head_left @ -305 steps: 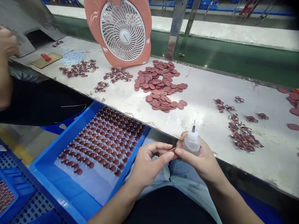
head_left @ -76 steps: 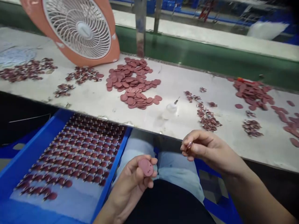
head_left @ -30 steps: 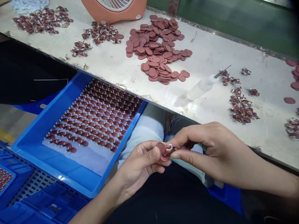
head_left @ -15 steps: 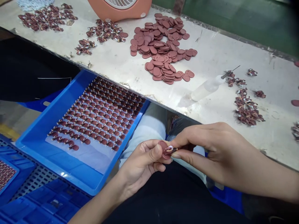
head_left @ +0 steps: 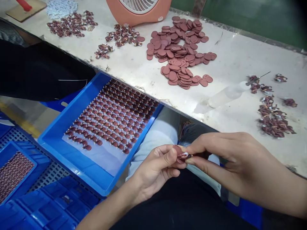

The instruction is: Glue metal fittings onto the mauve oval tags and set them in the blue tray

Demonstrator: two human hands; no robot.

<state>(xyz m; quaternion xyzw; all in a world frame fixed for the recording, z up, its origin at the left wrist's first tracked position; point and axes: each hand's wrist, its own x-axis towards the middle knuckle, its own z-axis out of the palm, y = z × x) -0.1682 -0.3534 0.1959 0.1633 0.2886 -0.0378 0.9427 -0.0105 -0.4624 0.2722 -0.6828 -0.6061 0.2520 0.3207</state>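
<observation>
Two hands bring a small figure against a flat oval disc above the lap.
Many paired pieces lie in rows on a white sheet [head_left: 103,160] in the blue tray [head_left: 78,172], with part of the sheet bare at the near end; the pair in hand looks partway joined, and plenty of loose discs [head_left: 177,48] and loose figures [head_left: 274,121] lie unpaired on the tabletop [head_left: 240,48]. The left hand [head_left: 154,167] pinches the oval disc [head_left: 177,149] between thumb and fingers; the right hand [head_left: 231,159] pinches the small figure [head_left: 184,156] at the disc's face. The disc is matte, brownish red and smooth-edged; the figure is dark red-brown with white and orange-yellow bits, its finer shape too small to tell. A needle-tipped bottle [head_left: 226,95] lies on its side nearby.
</observation>
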